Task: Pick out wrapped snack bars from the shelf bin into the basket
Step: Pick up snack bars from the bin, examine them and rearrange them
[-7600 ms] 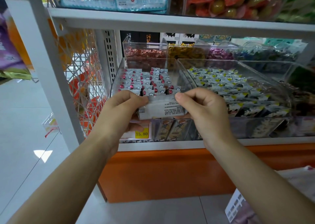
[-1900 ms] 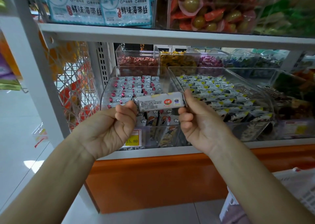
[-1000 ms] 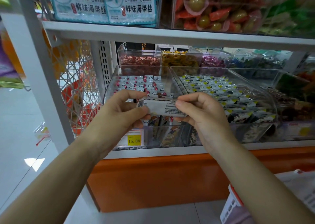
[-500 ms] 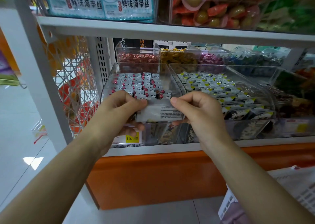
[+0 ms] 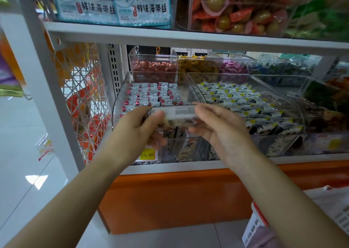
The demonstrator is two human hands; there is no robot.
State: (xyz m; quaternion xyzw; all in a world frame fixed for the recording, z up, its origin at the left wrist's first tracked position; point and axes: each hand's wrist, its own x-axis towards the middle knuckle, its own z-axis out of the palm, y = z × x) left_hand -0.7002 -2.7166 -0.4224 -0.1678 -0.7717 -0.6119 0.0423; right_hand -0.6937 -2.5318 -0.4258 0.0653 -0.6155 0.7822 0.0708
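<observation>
Snack bar (image 5: 179,113) now nearly flat

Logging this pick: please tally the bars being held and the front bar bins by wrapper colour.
Held snack bar: 1
Red-marked bar bin: 1
Yellow-marked bar bin: 1
Total: 3

Snack bar (image 5: 179,113): motion-blurred, print unreadable; both ends covered by left grip (image 5: 139,129) and right grip (image 5: 221,129).
Basket (image 5: 256,227), lower right: cut off by the frame's edge, mostly out of view.
Green packets (image 5: 321,15), upper right: blurred.
Price label (image 5: 330,142), right: figures too blurred to read.
</observation>
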